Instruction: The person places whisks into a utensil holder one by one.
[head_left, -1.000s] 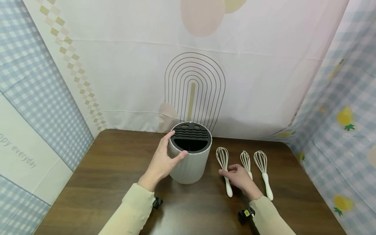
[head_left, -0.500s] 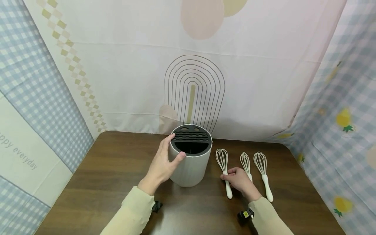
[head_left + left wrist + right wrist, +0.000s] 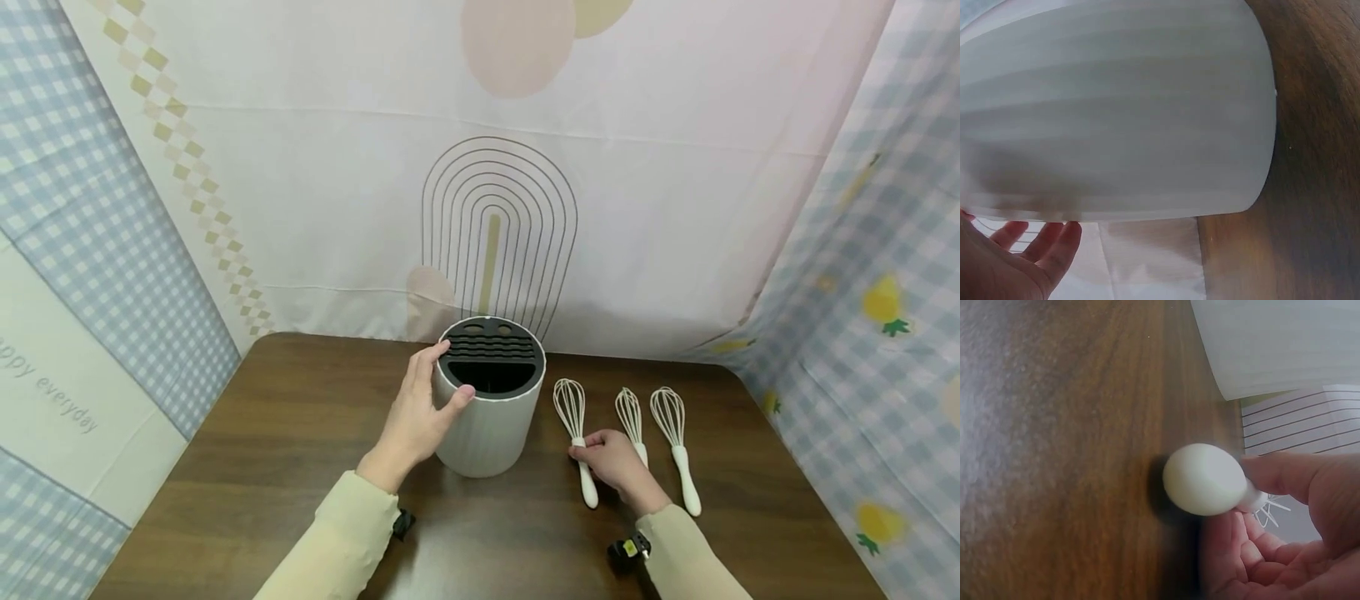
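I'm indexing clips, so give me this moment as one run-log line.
left-hand grip: around holder | right-hand grip: pinching whisk nearest holder | other two whisks: lying on table

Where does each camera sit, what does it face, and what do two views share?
Head: worn on the head, facing forward and down at the container and held whisk; both sleeves, left hand and right hand show.
Left wrist: worn there, facing the container's side; part of left hand shows.
Right wrist: worn there, facing the whisk's handle end; part of right hand shows.
Shared: both wrist views show container and table.
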A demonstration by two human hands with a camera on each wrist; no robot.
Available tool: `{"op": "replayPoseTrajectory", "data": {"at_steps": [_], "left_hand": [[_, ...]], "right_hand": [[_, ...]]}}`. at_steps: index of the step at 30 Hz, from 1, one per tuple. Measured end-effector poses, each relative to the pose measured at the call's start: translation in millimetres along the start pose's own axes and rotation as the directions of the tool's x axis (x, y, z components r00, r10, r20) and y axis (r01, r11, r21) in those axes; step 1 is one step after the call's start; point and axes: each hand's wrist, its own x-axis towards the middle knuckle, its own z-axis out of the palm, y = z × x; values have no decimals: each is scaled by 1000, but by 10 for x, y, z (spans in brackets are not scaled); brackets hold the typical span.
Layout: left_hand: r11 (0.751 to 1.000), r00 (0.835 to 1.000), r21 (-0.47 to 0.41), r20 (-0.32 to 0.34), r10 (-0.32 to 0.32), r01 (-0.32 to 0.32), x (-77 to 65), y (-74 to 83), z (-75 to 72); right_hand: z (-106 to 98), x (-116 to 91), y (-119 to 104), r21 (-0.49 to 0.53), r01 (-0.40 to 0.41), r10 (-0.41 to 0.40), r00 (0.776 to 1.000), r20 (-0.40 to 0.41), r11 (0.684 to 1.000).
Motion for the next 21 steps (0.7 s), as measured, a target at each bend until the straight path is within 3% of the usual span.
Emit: {"op": "replayPoseTrajectory", "data": {"at_steps": [9, 21], "left_hand": [[1000, 1000, 22, -3, -3, 3, 11, -5, -3], [998, 999, 55, 33, -9, 7, 16, 12, -42]], "right_hand": [[-69, -30, -55, 35, 36, -36, 999, 10, 999], [-318, -171, -484, 167, 225, -229, 973, 5, 960]]}}
